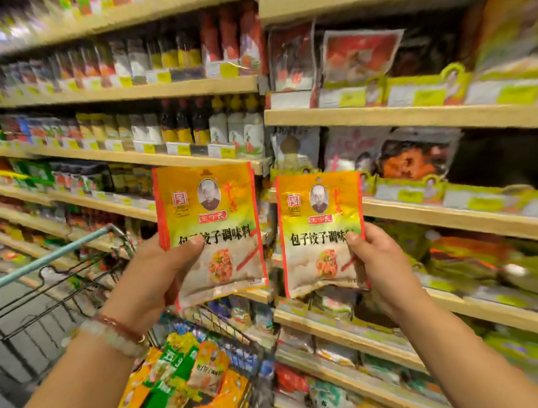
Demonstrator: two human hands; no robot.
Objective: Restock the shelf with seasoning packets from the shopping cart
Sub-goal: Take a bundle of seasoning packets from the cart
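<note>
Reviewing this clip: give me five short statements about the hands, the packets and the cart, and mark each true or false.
1. Each hand holds one seasoning packet. True: the left hand holds the left packet and the right hand holds the right packet.
2. The two packets show different designs. False: both carry the same yellow-orange print.
3. The shopping cart is empty. False: more packets lie in it.
4. The packets are held upright, fronts toward the camera. True.
5. The left wrist is bare. False: it wears bracelets.
</note>
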